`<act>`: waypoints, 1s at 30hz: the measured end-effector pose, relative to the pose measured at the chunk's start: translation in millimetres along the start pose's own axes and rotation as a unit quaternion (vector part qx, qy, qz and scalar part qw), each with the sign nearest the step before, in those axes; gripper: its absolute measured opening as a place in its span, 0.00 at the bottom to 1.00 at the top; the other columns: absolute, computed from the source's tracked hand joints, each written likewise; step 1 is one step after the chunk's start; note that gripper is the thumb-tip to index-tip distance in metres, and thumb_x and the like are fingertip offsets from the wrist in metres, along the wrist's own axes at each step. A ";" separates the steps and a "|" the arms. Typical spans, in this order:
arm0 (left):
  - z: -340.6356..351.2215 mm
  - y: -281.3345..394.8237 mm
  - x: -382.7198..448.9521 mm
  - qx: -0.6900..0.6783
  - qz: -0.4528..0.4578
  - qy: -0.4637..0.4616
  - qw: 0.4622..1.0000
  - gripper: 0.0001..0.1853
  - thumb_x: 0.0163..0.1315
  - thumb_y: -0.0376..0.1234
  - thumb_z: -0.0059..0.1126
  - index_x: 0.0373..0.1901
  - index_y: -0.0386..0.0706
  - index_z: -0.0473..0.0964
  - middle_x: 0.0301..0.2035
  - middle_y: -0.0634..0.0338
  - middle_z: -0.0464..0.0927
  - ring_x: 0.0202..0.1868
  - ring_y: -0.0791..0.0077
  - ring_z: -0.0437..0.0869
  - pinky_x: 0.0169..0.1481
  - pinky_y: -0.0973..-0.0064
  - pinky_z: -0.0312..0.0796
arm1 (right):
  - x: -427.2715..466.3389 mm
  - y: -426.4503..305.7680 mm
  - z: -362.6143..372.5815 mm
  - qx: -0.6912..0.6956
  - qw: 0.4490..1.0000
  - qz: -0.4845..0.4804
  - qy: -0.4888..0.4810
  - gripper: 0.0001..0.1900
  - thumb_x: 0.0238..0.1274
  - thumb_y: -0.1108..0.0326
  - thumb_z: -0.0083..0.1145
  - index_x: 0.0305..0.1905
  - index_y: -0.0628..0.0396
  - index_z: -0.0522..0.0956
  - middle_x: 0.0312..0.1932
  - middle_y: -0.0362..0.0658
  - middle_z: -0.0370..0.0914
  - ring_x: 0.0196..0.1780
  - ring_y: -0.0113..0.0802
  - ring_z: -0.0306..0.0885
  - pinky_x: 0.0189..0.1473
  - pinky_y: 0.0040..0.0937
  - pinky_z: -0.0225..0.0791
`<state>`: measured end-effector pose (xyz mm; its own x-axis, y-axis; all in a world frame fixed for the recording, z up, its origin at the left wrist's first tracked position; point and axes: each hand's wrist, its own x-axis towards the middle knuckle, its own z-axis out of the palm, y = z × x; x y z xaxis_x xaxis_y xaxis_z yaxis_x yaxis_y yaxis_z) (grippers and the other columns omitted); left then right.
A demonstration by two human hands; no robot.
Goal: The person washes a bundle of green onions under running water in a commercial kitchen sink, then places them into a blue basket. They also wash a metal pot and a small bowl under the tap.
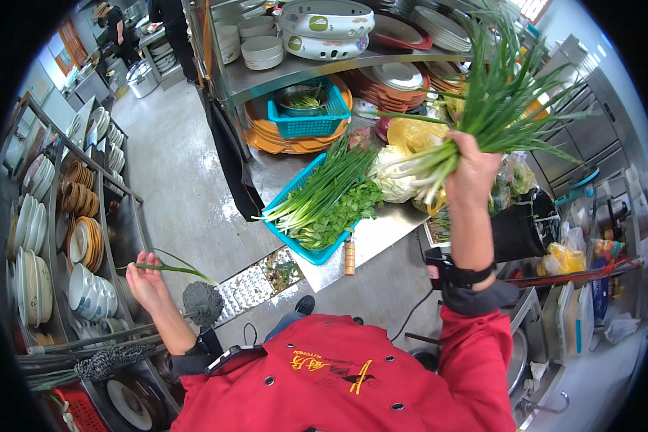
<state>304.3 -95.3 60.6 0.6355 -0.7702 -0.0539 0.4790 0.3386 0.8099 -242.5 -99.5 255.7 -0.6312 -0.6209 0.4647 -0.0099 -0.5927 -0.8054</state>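
My right hand grips a thick bunch of scallions by the stems, raised over the right end of the steel table. The white root ends point left and the green leaves fan upward. Out to the left, my left hand pinches one loose green scallion leaf above the floor. A blue plastic basket on the table holds more scallions and leafy cilantro-like greens. A knife's wooden handle projects beside the basket; its blade is hard to make out.
A cabbage-like vegetable and a yellow plastic bag lie behind the basket. Overhead, a steel shelf carries bowls. Dish racks line the left, near a grey mop head. A black bin stands right. Two people are far off.
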 end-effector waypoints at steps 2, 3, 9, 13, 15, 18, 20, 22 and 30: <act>-1.1 -1.1 -5.8 0.006 -0.017 -0.019 1.000 0.10 0.71 0.36 0.43 0.42 0.38 0.62 0.41 0.46 0.76 0.37 0.58 0.79 0.46 0.60 0.76 | -11.3 44.6 9.7 -0.021 0.998 0.039 0.048 0.23 0.46 0.86 0.53 0.51 0.64 0.65 0.43 0.49 0.72 0.42 0.37 0.74 0.38 0.30 0.73; -2.1 0.2 -8.0 0.016 -0.028 -0.029 0.999 0.10 0.71 0.36 0.43 0.42 0.39 0.63 0.41 0.48 0.76 0.36 0.60 0.79 0.45 0.61 0.75 | -23.5 66.8 18.4 -0.022 0.989 0.118 0.084 0.26 0.44 0.86 0.52 0.52 0.61 0.62 0.43 0.47 0.71 0.43 0.35 0.72 0.39 0.31 0.73; 37.1 10.0 -43.7 0.042 -0.081 -0.112 0.990 0.06 0.71 0.37 0.44 0.40 0.45 0.65 0.34 0.56 0.77 0.25 0.76 0.74 0.36 0.70 0.73 | -162.7 246.3 41.6 -0.068 0.940 0.308 0.128 0.34 0.49 0.85 0.55 0.61 0.60 0.54 0.53 0.51 0.66 0.55 0.40 0.67 0.50 0.33 0.70; 57.9 5.9 -63.7 0.059 -0.121 -0.185 0.974 0.05 0.72 0.36 0.41 0.40 0.46 0.65 0.30 0.57 0.75 0.19 0.80 0.68 0.30 0.76 0.69 | -195.7 254.1 45.6 -0.032 0.926 0.375 0.036 0.42 0.49 0.83 0.58 0.68 0.59 0.47 0.59 0.52 0.64 0.55 0.42 0.68 0.56 0.34 0.64; 73.1 -2.6 -73.3 0.053 -0.153 -0.222 0.962 0.04 0.72 0.35 0.42 0.40 0.46 0.66 0.29 0.58 0.74 0.18 0.82 0.66 0.29 0.77 0.68 | -196.9 235.4 53.0 0.021 0.929 0.370 -0.008 0.45 0.52 0.81 0.57 0.70 0.61 0.41 0.59 0.54 0.66 0.54 0.41 0.70 0.56 0.33 0.65; 100.9 -28.3 -85.9 0.019 -0.206 -0.269 0.941 0.04 0.72 0.35 0.43 0.40 0.47 0.67 0.28 0.59 0.74 0.17 0.83 0.64 0.28 0.79 0.67 | -205.2 250.8 44.3 -0.031 0.912 0.408 -0.025 0.51 0.57 0.77 0.55 0.70 0.61 0.23 0.63 0.57 0.62 0.56 0.42 0.68 0.58 0.29 0.63; 120.0 -36.4 -93.0 0.002 -0.242 -0.290 0.926 0.04 0.71 0.36 0.44 0.41 0.48 0.67 0.27 0.61 0.74 0.17 0.84 0.62 0.28 0.79 0.65 | -212.5 243.5 48.4 -0.078 0.897 0.432 -0.055 0.51 0.57 0.71 0.57 0.70 0.64 0.25 0.69 0.62 0.52 0.69 0.47 0.56 0.67 0.29 0.52; 142.6 -46.9 -102.8 -0.017 -0.282 -0.311 0.907 0.04 0.71 0.36 0.44 0.41 0.48 0.67 0.27 0.61 0.73 0.17 0.84 0.62 0.28 0.79 0.64 | -228.5 258.2 25.8 -0.196 0.913 0.327 -0.148 0.50 0.54 0.72 0.57 0.71 0.64 0.30 0.70 0.61 0.50 0.70 0.46 0.54 0.68 0.31 0.50; 205.3 -83.3 -149.2 -0.105 -0.424 -0.356 0.826 0.04 0.71 0.36 0.44 0.40 0.47 0.67 0.27 0.59 0.73 0.19 0.81 0.63 0.34 0.74 0.66 | -223.1 122.0 25.6 -0.215 0.867 0.146 -0.426 0.33 0.56 0.67 0.59 0.66 0.64 0.61 0.56 0.54 0.71 0.61 0.40 0.68 0.65 0.36 0.56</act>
<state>45.2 -119.5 121.1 -0.4635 -0.8761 -0.1323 0.7110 -0.4569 0.5345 -83.1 -46.4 63.2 0.1434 -0.9744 0.1734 -0.3506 -0.2138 -0.9118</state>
